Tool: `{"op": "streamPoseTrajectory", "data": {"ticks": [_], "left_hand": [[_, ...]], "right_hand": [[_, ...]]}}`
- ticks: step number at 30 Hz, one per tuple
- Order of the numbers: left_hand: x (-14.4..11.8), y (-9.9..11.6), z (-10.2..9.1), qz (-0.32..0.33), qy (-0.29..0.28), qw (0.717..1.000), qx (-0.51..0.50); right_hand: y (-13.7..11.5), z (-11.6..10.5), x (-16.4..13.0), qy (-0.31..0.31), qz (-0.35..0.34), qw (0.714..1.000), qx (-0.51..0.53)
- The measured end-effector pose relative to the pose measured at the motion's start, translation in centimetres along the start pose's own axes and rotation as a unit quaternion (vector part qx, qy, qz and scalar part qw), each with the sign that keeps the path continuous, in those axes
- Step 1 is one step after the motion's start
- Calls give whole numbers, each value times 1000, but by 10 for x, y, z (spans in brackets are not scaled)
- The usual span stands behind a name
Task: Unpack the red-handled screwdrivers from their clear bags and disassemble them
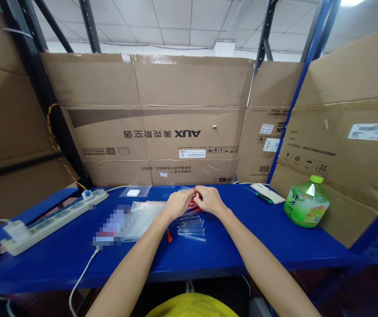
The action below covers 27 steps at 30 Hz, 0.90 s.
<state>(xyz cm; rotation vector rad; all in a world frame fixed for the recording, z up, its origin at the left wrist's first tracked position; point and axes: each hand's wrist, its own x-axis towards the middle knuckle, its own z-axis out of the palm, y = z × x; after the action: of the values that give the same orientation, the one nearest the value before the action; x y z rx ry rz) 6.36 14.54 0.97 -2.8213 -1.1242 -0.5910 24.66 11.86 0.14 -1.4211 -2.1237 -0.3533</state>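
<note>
My left hand (pixel 176 203) and my right hand (pixel 210 199) meet over the blue table, both with closed fingers. A bit of a small red rubber bulb (pixel 194 189) shows where their fingertips come together; the rest is hidden, and I cannot tell whether a tube is joined to it. Under and between the hands lie more red bulbs (pixel 193 204), partly covered. Closer to me, several thin clear tubes (pixel 191 226), like dropper pipettes, lie roughly side by side. One red bulb (pixel 169 236) rests apart, beside my left forearm.
Clear plastic bags (pixel 144 215) and a blurred phone-like device (pixel 112 226) on a cable lie left. Farther left is a power strip (pixel 56 218). A white case (pixel 133 193) sits behind. Rightward are a green screwdriver (pixel 263 197), a pale flat object (pixel 269 193) and a green bottle (pixel 306 204). Cardboard (pixel 162 88) walls the back.
</note>
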Motion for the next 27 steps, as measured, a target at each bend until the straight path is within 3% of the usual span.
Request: {"op": "streamPoseTrajectory", "data": {"ticks": [12,19,27], "left_hand": [[0,-2,-2,18,12,999,-34],[0,0,-8,-4,40,998,-54],[-1,1,-5,0,58,995,-78]], "right_hand": [[3,6,-1,43,-31,999,-6],[7,1,-4,88,-52,992,76],[11,1,-5,93,-9,988,119]]}}
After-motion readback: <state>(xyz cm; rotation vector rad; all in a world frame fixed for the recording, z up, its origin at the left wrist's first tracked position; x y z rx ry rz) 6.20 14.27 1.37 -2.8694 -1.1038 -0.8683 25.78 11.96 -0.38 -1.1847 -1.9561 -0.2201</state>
